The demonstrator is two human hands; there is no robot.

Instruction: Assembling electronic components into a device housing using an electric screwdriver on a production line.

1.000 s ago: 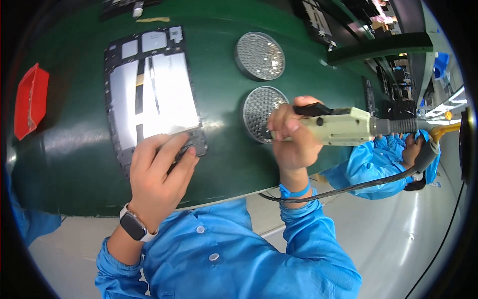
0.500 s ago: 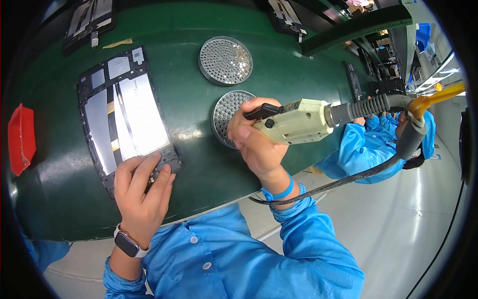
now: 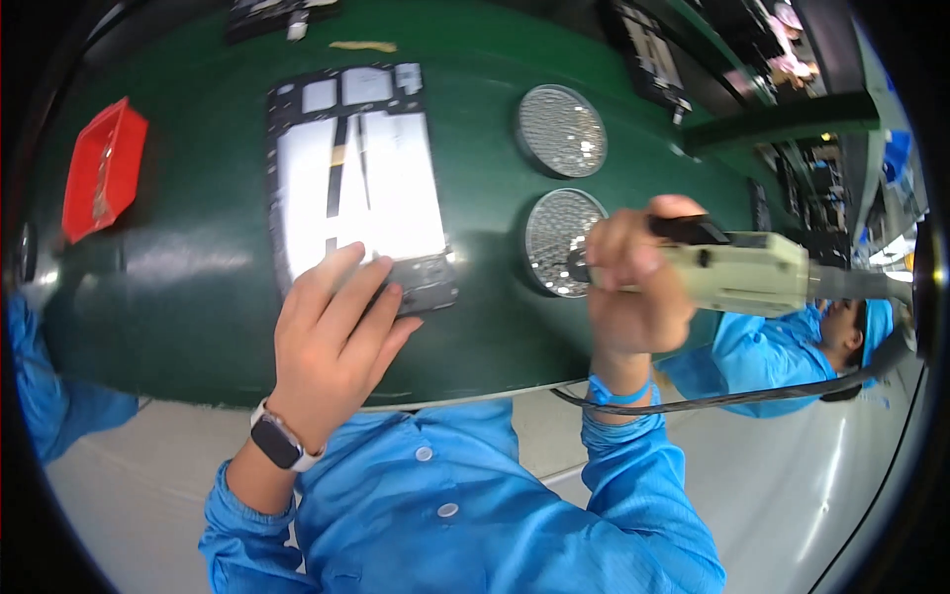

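My left hand point(image 3: 332, 342) lies flat, fingers spread, on the lower edge of a flat device panel point(image 3: 351, 178) with a black frame and silvery inner plate. The panel rests on the green table mat point(image 3: 198, 287). My right hand point(image 3: 633, 277) grips a pale green electric screwdriver point(image 3: 737, 272). Its tip points at the nearer of two round trays point(image 3: 559, 243) filled with tiny screws. A black cable point(image 3: 742, 396) hangs from the tool past my wrist.
A second round screw tray point(image 3: 561, 131) sits farther back. A red bin point(image 3: 102, 168) stands at the mat's left. Another person in blue point(image 3: 792, 351) works at the right. Dark fixtures point(image 3: 648, 45) lie along the far edge.
The view has shifted, so the panel and trays sit more to the right in the picture. My right hand with the screwdriver stays at the nearer screw tray. My left hand stays on the panel.
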